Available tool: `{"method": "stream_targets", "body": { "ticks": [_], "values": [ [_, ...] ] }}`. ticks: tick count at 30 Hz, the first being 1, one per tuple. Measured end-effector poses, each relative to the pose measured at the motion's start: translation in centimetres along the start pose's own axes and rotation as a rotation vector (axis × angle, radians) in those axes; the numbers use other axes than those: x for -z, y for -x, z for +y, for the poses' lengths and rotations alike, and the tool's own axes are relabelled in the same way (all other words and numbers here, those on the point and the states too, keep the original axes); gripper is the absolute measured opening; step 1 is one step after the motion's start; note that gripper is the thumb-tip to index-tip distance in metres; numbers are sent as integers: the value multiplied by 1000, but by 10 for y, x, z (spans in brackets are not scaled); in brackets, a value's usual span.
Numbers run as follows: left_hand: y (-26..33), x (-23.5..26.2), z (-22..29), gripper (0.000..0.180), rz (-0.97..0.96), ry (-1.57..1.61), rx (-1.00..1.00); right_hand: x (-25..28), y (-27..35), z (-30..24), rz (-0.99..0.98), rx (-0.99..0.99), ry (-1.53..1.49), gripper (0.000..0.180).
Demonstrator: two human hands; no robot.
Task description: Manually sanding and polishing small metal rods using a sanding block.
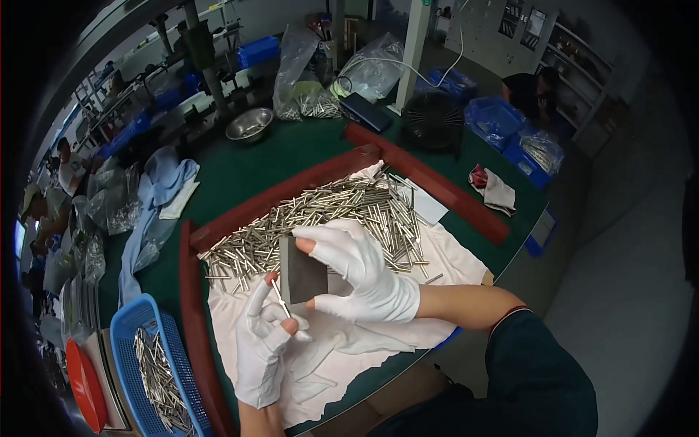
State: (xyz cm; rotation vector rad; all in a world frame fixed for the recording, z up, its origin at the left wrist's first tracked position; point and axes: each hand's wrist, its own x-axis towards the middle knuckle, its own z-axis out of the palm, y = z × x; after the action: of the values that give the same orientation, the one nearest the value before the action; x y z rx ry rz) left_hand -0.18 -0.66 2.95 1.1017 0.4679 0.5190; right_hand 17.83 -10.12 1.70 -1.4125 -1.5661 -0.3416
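My left hand [262, 357], in a white glove with bare fingertips, pinches a slim shiny metal pin [281, 297] between thumb and finger. My right hand [368, 277], gloved the same way, grips a dark grey rectangular block [307, 275] that looks like a sanding block. The block is beside the pin; whether they touch, I cannot tell. Behind both hands spreads a large heap of similar metal pins [328, 200]. They lie on a pale pink cloth [460, 256], with a crumpled white cloth [364, 339] near my wrists.
Dark red bars [277, 191] frame the heap on the green bench [240, 167]. At left stand a blue basket [121, 342] of pins and a red round dish [84, 386]. A metal bowl [250, 125], bagged parts [317, 105] and a black fan [432, 120] sit farther back. Another person [530, 95] is at far right.
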Motion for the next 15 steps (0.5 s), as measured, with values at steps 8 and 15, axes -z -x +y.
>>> {"method": "stream_targets", "body": {
  "ticks": [8,15],
  "values": [
    [1,0,-1,85,28,39,-3,-3,4,-3,28,40,67,77],
    [-1,4,-5,86,32,25,-17,-3,2,-3,19,28,-34,82]
  ]
}}
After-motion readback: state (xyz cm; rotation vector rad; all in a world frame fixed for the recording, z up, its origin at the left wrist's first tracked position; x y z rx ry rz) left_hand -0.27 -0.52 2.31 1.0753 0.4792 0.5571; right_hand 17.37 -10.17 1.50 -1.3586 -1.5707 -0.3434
